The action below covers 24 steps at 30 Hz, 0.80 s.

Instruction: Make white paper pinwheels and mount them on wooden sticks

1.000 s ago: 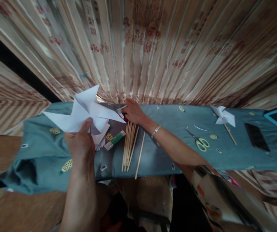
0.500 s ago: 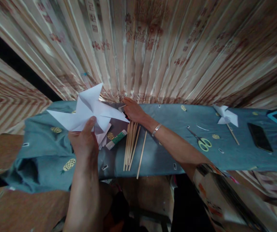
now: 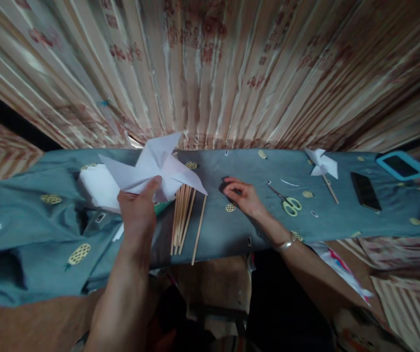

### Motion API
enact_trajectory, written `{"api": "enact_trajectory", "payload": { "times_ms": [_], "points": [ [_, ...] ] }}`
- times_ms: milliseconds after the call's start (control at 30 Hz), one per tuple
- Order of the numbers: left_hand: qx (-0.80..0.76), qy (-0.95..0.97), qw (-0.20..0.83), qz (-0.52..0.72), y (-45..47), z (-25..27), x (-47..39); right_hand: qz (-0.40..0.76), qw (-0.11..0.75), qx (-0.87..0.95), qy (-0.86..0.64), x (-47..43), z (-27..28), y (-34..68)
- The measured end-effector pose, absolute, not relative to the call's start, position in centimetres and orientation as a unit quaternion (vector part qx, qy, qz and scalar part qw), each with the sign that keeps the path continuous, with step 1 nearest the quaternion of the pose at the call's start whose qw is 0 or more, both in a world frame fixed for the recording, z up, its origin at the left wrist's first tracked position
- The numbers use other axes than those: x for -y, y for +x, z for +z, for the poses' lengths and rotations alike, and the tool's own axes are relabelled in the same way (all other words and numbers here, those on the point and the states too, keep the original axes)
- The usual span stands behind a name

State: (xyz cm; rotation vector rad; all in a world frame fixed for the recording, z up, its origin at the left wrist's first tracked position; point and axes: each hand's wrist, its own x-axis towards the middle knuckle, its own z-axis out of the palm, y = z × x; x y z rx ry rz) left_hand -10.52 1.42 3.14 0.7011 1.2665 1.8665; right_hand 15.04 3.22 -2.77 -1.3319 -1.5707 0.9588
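Observation:
My left hand is closed on a white paper pinwheel, its thumb pressed near the centre folds. Beneath the pinwheel's right side lie several thin wooden sticks, with their upper ends hidden by the paper. One stick lies apart to their right. My right hand hovers over the cloth between the sticks and the scissors. Its fingers are curled with the tips together; what they hold, if anything, is too small to make out.
White paper sheets lie left of the pinwheel. A finished pinwheel on a stick, a black phone and a blue-framed tablet rest at the right on the grey-green tablecloth. A pleated curtain hangs behind the table.
My right hand has drawn back to the right, away from the spot behind the sticks. The pinwheel in my left hand now covers the sticks' tops. The view has shifted rightward.

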Motion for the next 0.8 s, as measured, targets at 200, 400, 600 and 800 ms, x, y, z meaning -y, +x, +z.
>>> {"api": "enact_trajectory", "payload": {
  "times_ms": [200,400,600,800],
  "points": [
    [-0.521,0.352,0.447,0.636,-6.1,1.7,-0.8,0.304,0.352,0.684,-0.562,0.2,-4.6,18.7],
    [-0.531,0.361,0.460,0.613,-3.9,0.9,-1.4,0.244,0.318,0.732,-0.551,1.1,-4.2,20.3],
    [-0.564,0.373,0.470,0.567,-3.0,1.2,-1.2,0.209,0.316,0.718,-0.584,1.8,-2.1,20.5],
    [-0.566,0.380,0.470,0.561,-2.7,1.2,-1.2,0.161,0.179,0.762,-0.601,1.9,-1.0,18.1]
  ]
}}
